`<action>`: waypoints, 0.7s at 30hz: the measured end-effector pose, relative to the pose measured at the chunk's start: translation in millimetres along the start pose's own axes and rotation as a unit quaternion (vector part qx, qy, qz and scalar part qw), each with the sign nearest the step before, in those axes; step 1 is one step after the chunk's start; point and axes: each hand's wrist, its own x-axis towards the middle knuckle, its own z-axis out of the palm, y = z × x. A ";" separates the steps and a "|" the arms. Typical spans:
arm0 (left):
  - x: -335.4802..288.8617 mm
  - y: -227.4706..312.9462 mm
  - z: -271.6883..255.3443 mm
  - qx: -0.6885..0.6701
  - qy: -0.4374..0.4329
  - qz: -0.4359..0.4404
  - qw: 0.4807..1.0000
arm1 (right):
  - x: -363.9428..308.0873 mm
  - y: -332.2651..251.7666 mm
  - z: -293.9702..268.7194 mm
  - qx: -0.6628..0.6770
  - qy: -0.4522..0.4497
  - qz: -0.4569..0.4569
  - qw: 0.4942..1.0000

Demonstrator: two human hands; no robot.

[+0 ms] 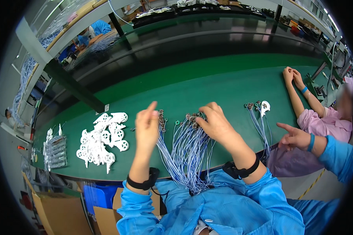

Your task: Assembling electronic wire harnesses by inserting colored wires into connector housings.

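Observation:
My left hand (146, 122) is raised over the table with its fingers pointing up and away. I make out nothing held in it. Just right of it lies a narrow row of small dark metallic parts (161, 120) on blue and white wires. My right hand (216, 124) bends its fingers over the heap of small round metallic parts (192, 119) at the far end of the main wire bundle (188, 150). Its fingertips are among these parts, and the exact grip is partly hidden. The wires run back over the table edge towards my lap.
A pile of white plastic housings (102, 141) lies left on the green table (227, 86). Clear-wrapped parts (55, 150) sit farther left. At right are more wired parts (258, 107) with a white housing (265, 107), a co-worker's pointing hand (294, 137) and another person's hands (293, 76).

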 end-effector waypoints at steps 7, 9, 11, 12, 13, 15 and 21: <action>-14.9 -16.1 -38.3 -0.043 -0.032 -0.180 0.982 | 48.4 -39.0 85.3 -0.047 -0.152 -0.008 0.987; -23.2 -10.9 -35.1 0.006 -0.029 -0.144 0.989 | 56.7 -38.7 99.9 -0.055 -0.191 0.009 0.980; -30.3 -19.7 -28.6 0.055 -0.019 -0.028 0.998 | 68.1 -37.3 104.2 -0.051 -0.262 0.012 0.964; -33.8 -19.5 -28.0 0.090 -0.023 -0.004 0.996 | 70.6 -36.1 97.6 -0.036 -0.280 -0.015 0.959; -36.9 -15.9 -27.4 0.125 -0.028 0.020 0.992 | 69.0 -30.5 94.9 0.012 -0.263 -0.012 0.965; -38.1 -12.0 -24.4 0.159 -0.046 0.045 0.985 | 65.4 -17.8 85.5 0.104 -0.224 -0.002 0.969; -25.3 -11.7 -9.5 0.207 -0.106 0.085 0.969 | 40.1 -6.3 51.6 0.244 -0.198 -0.002 0.949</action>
